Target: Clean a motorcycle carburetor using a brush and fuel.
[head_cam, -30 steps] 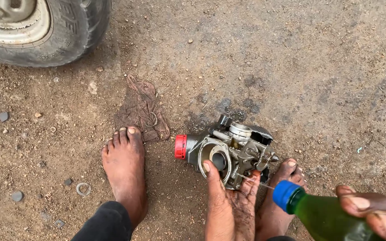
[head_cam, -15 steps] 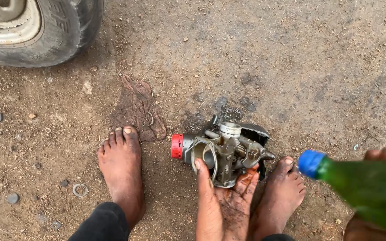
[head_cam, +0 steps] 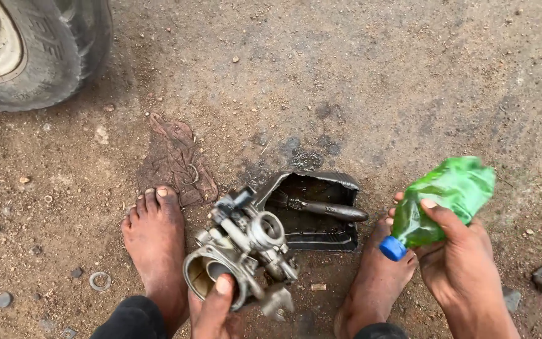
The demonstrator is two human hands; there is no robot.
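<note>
**Inspector A:** Head view. Where does the carburettor [head_cam: 243,254] sit relative to the hands?

**Inspector B:** It is lifted off the ground, gripped from below by the left hand [head_cam: 214,311], thumb pressed over the rim of its round throat. The right hand [head_cam: 456,251] is wrapped around a green plastic bottle [head_cam: 443,201], well apart to the right. The bottle's long axis slants down and left, its blue cap [head_cam: 393,248] pointing toward the carburettor.

**Inspector A:** What lies between them?

**Inspector B:** A dented black metal tray [head_cam: 312,216] on the dirt, holding dark liquid and a dark-handled tool [head_cam: 327,209]. The left hand is the nearer one.

**Inspector A:** Condition of the carburettor?

**Inspector B:** Bare grey metal, grimy, throat facing the camera, fittings projecting upward. Bare feet flank it.
</note>
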